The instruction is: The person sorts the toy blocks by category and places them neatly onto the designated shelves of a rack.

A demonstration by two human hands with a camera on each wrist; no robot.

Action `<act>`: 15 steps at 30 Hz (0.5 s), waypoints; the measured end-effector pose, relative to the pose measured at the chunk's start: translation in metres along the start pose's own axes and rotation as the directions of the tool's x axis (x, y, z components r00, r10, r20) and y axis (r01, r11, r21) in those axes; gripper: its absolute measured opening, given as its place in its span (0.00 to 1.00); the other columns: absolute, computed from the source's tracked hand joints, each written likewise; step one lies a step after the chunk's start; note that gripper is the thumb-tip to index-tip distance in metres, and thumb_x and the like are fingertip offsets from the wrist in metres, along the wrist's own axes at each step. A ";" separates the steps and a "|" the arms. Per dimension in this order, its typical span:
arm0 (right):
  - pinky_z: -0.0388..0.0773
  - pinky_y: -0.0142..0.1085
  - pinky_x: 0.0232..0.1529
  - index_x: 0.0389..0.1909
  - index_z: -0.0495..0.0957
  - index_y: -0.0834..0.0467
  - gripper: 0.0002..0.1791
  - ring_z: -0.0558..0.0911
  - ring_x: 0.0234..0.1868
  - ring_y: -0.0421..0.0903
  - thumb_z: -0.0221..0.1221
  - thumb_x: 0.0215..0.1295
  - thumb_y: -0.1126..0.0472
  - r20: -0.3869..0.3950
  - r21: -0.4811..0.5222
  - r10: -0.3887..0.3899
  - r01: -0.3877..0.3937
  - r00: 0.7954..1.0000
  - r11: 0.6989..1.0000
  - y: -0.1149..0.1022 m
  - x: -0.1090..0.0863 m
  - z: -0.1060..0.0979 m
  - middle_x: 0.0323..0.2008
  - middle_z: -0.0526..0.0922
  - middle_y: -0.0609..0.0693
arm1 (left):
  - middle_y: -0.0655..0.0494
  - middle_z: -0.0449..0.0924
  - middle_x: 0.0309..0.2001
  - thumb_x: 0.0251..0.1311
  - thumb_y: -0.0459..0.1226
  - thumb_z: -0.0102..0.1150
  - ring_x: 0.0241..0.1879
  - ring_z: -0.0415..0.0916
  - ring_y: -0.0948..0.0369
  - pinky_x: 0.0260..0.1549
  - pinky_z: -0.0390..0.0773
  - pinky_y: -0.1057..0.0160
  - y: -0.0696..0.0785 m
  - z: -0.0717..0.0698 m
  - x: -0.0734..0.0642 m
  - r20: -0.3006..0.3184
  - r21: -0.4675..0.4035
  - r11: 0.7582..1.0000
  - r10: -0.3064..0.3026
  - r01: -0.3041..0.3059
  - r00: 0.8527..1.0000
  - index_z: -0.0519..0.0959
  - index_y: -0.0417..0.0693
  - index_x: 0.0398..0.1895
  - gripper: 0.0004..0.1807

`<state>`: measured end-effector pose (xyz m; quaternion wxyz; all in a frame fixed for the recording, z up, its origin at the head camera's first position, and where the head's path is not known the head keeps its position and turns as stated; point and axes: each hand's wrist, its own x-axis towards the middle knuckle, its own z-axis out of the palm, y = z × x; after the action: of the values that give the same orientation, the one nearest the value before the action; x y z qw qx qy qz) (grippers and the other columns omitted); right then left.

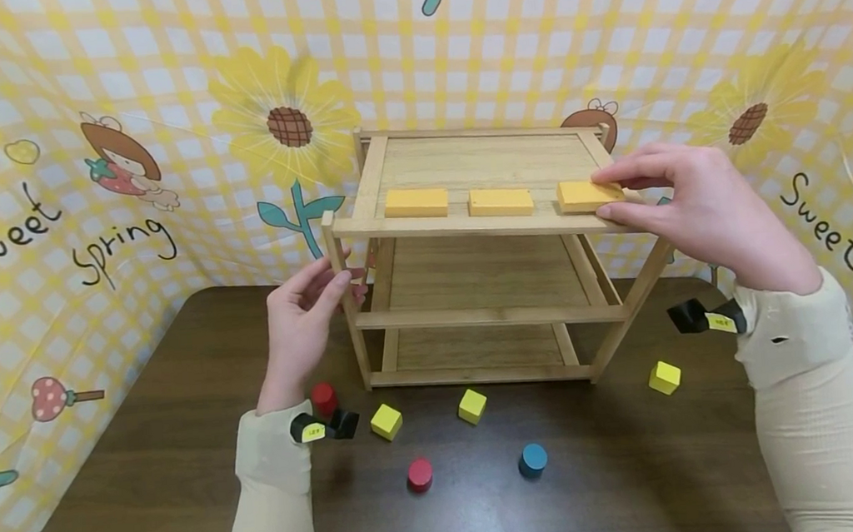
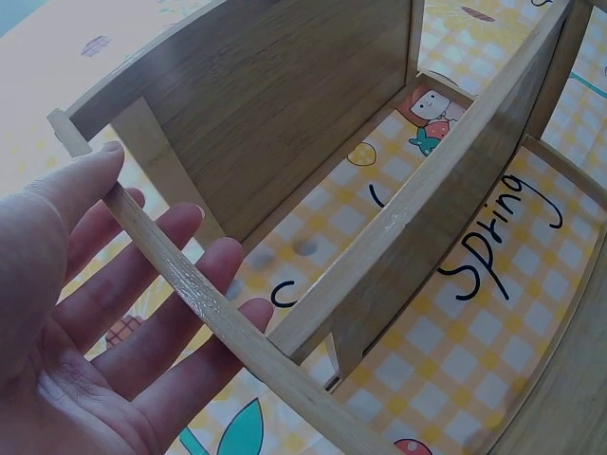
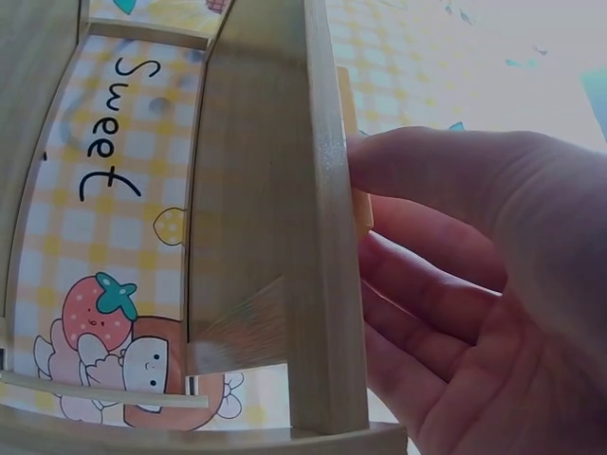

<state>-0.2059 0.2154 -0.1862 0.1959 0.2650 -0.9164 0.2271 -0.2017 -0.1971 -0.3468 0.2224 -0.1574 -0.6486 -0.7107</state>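
A three-tier wooden shelf rack point(image 1: 487, 318) stands on the table. My left hand point(image 1: 299, 322) holds its front left post point(image 2: 185, 275), thumb on the near side and fingers reaching behind. At the right end of the top tier, my right hand point(image 1: 711, 206) pinches a flat yellow-orange block point(image 1: 581, 197) between thumb and fingers. That block lies at the front edge, and part of it is hidden by the fingers. Two similar blocks, a left one point(image 1: 416, 203) and a middle one point(image 1: 500, 202), lie in line with it, spaced apart.
Before the rack, yellow cubes point(image 1: 387, 422) point(image 1: 472, 407), a red cylinder point(image 1: 420, 475) and a blue cylinder point(image 1: 533, 460) sit on the dark table point(image 1: 148, 455). Another red cylinder point(image 1: 324, 398) stands by my left wrist. One more yellow cube point(image 1: 664, 377) is at right. Checked cloth point(image 1: 177, 60) hangs behind.
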 end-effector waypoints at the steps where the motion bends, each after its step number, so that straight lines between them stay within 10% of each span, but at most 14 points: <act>1: 0.70 0.19 0.46 0.52 0.87 0.51 0.15 0.84 0.51 0.47 0.71 0.65 0.54 0.008 0.003 0.004 -0.004 1.000 1.000 0.000 0.000 0.000 0.49 0.84 0.42 | 0.39 0.86 0.44 0.70 0.34 0.63 0.38 0.86 0.45 0.38 0.86 0.56 0.000 0.000 0.000 0.001 0.001 1.000 0.001 -0.001 1.000 0.81 0.36 0.60 0.18; 15: 0.70 0.19 0.45 0.53 0.87 0.49 0.17 0.83 0.52 0.45 0.68 0.67 0.49 0.084 0.019 0.068 -0.070 0.994 0.997 0.000 0.002 -0.002 0.52 0.84 0.43 | 0.37 0.86 0.44 0.69 0.33 0.64 0.37 0.87 0.49 0.38 0.86 0.55 0.001 0.000 0.000 -0.003 0.002 1.000 0.000 0.000 1.000 0.82 0.37 0.59 0.17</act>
<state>-0.2068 0.2162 -0.1835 0.1468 0.2444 -0.9298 0.2326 -0.2012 -0.1967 -0.3459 0.2234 -0.1560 -0.6492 -0.7101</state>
